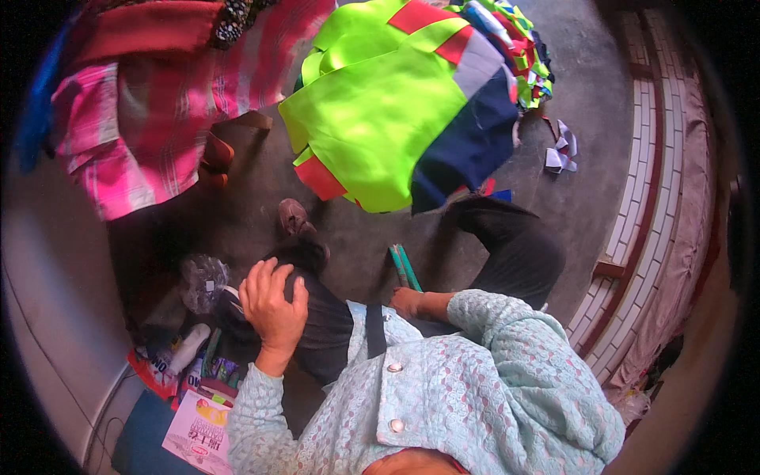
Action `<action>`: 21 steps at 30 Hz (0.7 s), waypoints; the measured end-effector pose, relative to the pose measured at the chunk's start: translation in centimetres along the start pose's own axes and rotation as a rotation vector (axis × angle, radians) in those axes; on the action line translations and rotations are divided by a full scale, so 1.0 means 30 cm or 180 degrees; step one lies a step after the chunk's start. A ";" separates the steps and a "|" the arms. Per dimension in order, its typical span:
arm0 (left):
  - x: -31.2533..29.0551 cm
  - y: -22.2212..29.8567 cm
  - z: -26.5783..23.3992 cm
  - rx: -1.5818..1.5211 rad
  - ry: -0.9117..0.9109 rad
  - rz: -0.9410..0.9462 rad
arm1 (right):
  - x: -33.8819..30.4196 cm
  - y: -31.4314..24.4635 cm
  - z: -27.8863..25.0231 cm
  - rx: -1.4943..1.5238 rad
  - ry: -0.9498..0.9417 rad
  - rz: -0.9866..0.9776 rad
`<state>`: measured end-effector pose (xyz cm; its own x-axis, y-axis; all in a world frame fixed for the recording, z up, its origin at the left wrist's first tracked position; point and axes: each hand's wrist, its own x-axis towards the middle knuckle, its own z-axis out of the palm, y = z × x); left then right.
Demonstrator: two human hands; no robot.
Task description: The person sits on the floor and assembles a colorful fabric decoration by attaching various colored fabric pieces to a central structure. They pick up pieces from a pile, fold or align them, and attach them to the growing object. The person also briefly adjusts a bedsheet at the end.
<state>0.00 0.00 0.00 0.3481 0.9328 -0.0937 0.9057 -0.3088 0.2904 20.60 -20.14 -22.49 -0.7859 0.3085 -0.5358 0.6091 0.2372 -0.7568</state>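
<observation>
My left hand (273, 307) is raised above my left knee, its fingers stretched out and its thumb apart, with nothing in it. Low between my legs, my right hand (406, 301) is closed at the near end of a green tool with two narrow parallel bars (405, 266). The bars point away from me; its gripped end is hidden. Ahead of both hands, apart from them, lies a big heap of cut fabric pieces (372, 111), bright yellow-green, navy, red and grey.
A pink checked cloth (158, 119) drapes over something at the far left. Beside my left leg are a clear plastic bag (203, 283), several packets and a printed carton (198, 431). White scraps (561, 148) lie on the floor at right, near a white-tiled ledge (633, 190).
</observation>
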 end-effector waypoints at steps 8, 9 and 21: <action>0.085 -0.055 -0.017 0.0147 -0.0712 -0.0077 | -0.008 -0.007 -0.019 0.0030 -0.0160 -0.0201; 0.106 -0.067 -0.015 0.0142 -0.0762 -0.0104 | -0.011 -0.002 -0.028 -0.0064 -0.0155 -0.0146; 0.171 -0.047 -0.019 -0.0100 -0.0545 -0.0443 | -0.293 0.223 -0.073 0.0756 -0.1378 0.0561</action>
<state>0.36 5.32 -0.35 0.2588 0.9199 -0.2945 0.9408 -0.1710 0.2928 31.80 -19.24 -22.02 -0.6762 -0.0960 -0.7305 0.7347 -0.0149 -0.6782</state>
